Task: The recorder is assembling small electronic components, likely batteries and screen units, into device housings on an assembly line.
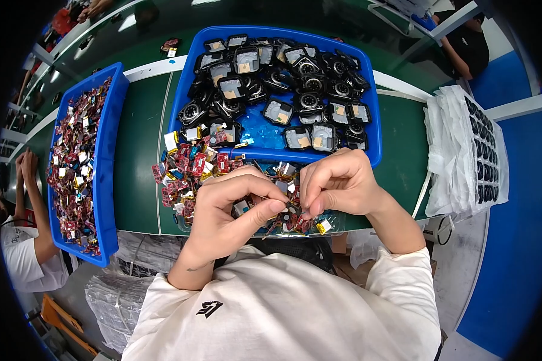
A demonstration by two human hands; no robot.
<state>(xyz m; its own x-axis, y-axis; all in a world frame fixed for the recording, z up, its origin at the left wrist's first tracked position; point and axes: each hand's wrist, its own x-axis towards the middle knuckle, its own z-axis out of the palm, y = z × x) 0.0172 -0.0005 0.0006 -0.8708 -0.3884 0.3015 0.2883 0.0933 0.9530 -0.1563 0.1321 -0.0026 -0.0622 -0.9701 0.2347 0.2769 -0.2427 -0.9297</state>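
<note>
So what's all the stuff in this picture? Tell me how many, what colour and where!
Table: one, green, across the middle
Big tray: one, blue, top middle
Long tray: one, blue, left
Clear tray: one, see-through, near edge
Watch cases: too many to count, mostly black, in the big tray
Boards: too many to count, mostly red, in the long tray and heaped near the hands
Stack: one, white with black pieces, right
Floor: blue part, far right
Other people: several, partly hidden, both sides
Shirt: one, white, bottom
Left hand, right hand: two, bare, over the heap
</note>
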